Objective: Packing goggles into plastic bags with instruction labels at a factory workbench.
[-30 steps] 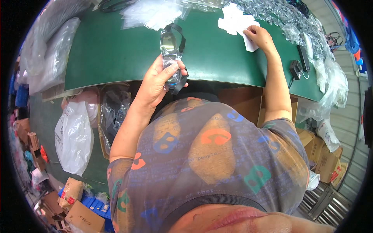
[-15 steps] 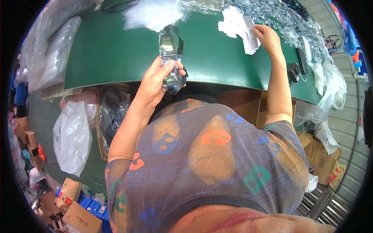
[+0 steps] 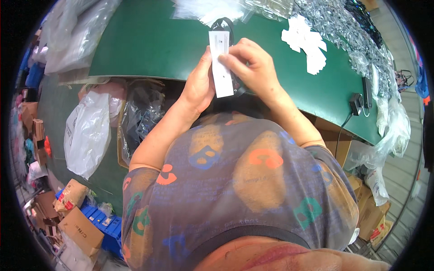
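Observation:
My left hand (image 3: 198, 86) holds a pair of swim goggles (image 3: 219, 27) upright at the table's near edge. The goggles' black strap (image 3: 232, 28) loops out at the top; their lenses are now hidden. A long white paper card (image 3: 222, 86) lies over the front of the goggles. My right hand (image 3: 255, 67) pinches the card by its right side, thumb on its face. The left fingers are mostly behind the card and goggles. To the right on the green table (image 3: 158, 49) lies a loose pile of white cards (image 3: 300, 37).
Clear plastic bags (image 3: 205, 9) lie at the far edge. A heap of clear wrapped pieces (image 3: 337, 27) covers the far right. A black power adapter (image 3: 356, 104) with a cable sits at the right edge. A white bag (image 3: 87, 135) hangs at the left, above cardboard boxes (image 3: 81, 232).
My right hand has come left from the card pile with one white card and brought it over the goggles. The view has shifted slightly.

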Tool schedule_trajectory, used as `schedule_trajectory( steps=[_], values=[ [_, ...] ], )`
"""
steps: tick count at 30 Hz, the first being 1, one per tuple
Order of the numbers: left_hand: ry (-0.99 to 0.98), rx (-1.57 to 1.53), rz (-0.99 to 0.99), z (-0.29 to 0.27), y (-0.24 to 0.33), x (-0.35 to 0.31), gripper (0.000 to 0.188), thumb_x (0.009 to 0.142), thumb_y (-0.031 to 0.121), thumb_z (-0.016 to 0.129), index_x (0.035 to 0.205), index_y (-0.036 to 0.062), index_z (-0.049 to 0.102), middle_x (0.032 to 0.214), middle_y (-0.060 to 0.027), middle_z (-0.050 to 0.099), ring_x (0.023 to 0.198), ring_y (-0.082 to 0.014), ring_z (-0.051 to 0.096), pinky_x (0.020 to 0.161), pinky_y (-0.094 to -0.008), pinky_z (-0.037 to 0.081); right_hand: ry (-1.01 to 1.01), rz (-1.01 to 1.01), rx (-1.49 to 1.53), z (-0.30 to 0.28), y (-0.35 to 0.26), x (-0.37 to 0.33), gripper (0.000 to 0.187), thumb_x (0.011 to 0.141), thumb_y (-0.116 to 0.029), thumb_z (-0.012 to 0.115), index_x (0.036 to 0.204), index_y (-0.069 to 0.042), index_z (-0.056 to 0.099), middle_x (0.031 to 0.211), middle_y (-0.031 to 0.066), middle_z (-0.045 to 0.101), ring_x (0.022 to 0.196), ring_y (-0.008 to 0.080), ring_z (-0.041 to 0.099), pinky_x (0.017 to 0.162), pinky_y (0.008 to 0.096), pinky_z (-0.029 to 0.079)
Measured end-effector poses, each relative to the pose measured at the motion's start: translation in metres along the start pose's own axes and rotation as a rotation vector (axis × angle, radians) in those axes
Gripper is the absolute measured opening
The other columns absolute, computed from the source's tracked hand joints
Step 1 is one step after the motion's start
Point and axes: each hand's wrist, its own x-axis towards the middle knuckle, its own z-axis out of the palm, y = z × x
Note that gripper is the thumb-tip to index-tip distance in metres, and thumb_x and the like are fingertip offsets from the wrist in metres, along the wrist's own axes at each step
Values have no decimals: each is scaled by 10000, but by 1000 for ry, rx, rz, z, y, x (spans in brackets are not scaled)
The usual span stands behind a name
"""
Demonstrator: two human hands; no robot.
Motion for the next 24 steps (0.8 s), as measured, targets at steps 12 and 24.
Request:
schedule_trajectory(
  steps=[12,24],
  values=[
    [-9,120,2,-6,-2,-5,471,971,116,608,1408,54,442,1195,-77,594,999,-170,645,867,-338,553,-70,327,161,7,13,6,130,910,-123,740,955,-16,680,806,-23,582,644,52,569,525,225,451],
    [-246,-246,10,2,56,-17,372,964,83,536,1321,-13,484,1151,-133,615,1000,-200,645,910,-337,542,-176,963,1427,25,-18,-20,460,979,-519,571,1151,-94,603,1149,84,639,1160,266,593,1000,496,469]
  ],
)
